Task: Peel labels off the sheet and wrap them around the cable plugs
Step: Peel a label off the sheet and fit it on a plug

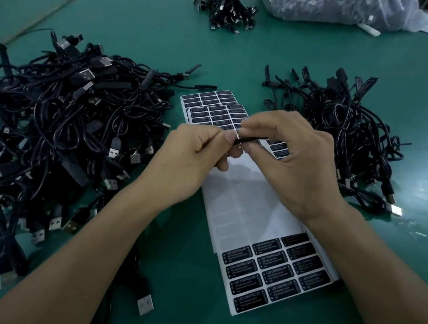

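My left hand (195,158) and my right hand (295,157) meet above the label sheet (248,209), both pinching a thin black cable plug (246,140) held level between them. A small white edge, perhaps a label, shows at my left thumb tip. The sheet lies on the green table with its middle rows bare and black "LED CONTROLLER" labels (274,270) left at its near end. More label sheets (212,104) lie beyond my hands. The cable's other end, a USB plug (144,305), rests near my left forearm.
A big tangled heap of black USB cables (63,126) fills the left of the table. A smaller heap of cables (343,129) lies on the right. Further back are a tied bundle of cables (226,8) and a clear plastic bag of cables (343,1).
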